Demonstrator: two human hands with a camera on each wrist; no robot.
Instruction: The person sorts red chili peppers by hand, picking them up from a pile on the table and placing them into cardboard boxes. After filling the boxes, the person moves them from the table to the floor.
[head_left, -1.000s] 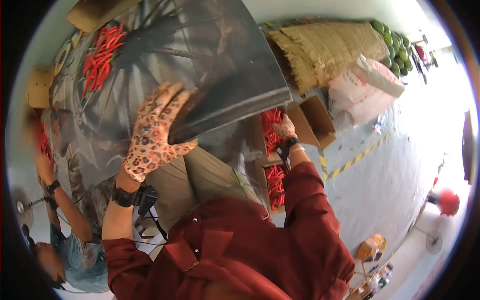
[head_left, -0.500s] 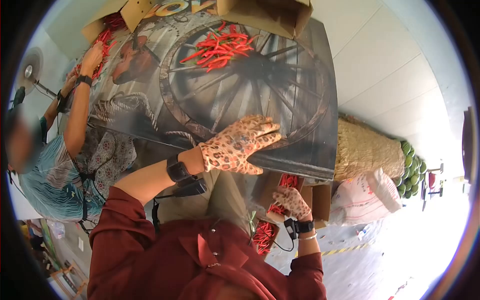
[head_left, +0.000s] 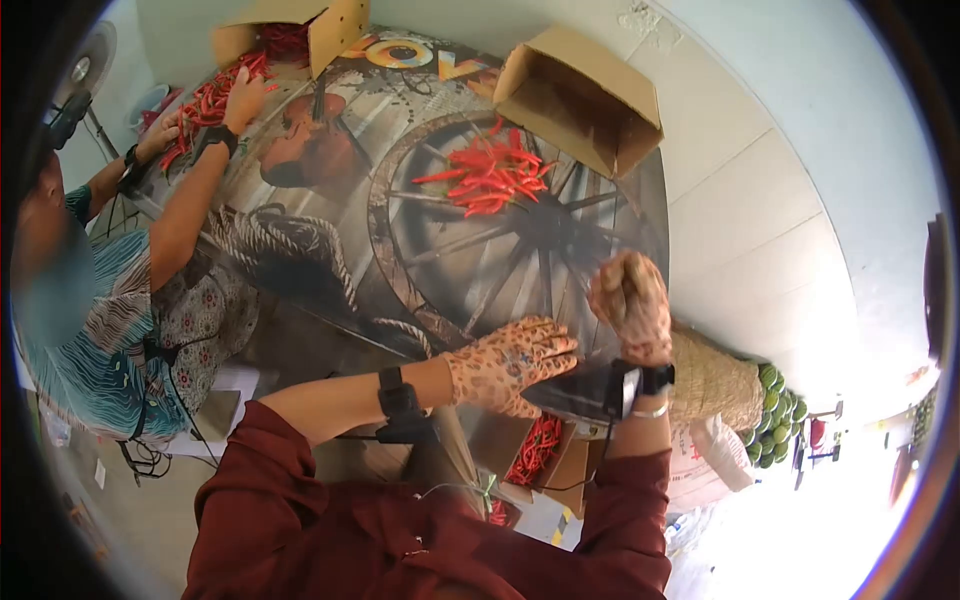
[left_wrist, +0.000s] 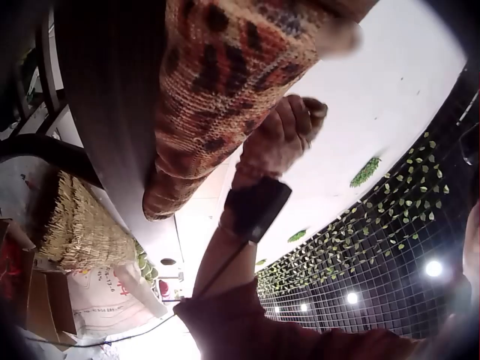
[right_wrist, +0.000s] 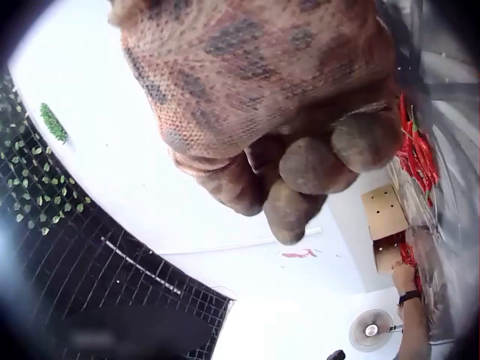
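In a leopard-print glove, my left hand (head_left: pixel 510 365) lies flat with straight fingers on the near edge of the printed table (head_left: pixel 460 280). My right hand (head_left: pixel 637 305), gloved alike, is raised near the table's right end with its fingers curled inward. The right wrist view shows dark, stained fingertips (right_wrist: pixel 307 166) and no thing between them. Beyond both hands, a loose pile of red chillies (head_left: pixel 490 175) lies on the wheel picture. Below the table edge, more red chillies (head_left: pixel 540 445) fill a cardboard box (head_left: pixel 570 475).
A cardboard box (head_left: pixel 580 100) lies on its side at the table's far edge. At left, another person (head_left: pixel 110 310) handles chillies (head_left: pixel 205 105) before a second box (head_left: pixel 338 35). A straw-coloured mat bundle (head_left: pixel 715 385), green fruits (head_left: pixel 775 425) and a white sack (head_left: pixel 705 465) stand at right.
My right hand has come up from the chilli box below the table to above the table's right end, its fingers now curled. My left hand stays spread at the near edge. The head view has turned.
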